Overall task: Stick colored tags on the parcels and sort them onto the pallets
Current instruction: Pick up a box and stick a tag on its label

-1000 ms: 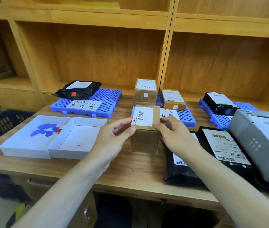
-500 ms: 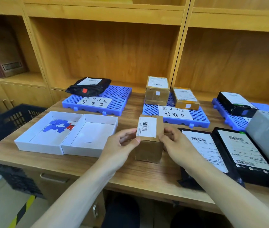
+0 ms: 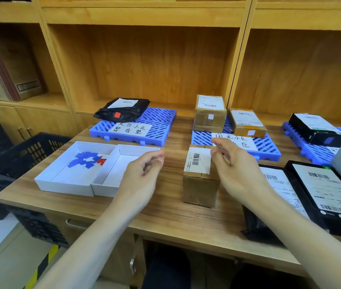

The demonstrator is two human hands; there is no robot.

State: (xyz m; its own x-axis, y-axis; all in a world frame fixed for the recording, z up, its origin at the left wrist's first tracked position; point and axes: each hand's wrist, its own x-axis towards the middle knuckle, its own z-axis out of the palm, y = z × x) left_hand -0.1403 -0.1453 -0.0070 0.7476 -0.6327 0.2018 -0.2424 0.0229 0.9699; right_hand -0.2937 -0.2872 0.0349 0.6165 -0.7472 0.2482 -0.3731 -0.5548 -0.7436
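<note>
At frame left, two white trays (image 3: 65,180) hold the tags (image 3: 85,160). Three blue pallets (image 3: 136,132) line the desk (image 3: 165,213) behind. The centre cardboard parcel (image 3: 200,184) stands between the empty, loosely curled left hand (image 3: 142,174) and right hand (image 3: 236,165).

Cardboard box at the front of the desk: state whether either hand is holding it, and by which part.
Neither holds it. The cardboard box stands alone on the desk; the left hand hovers apart from it, and the right hand hangs beside it, fingers loosely curled, gripping nothing.
</note>
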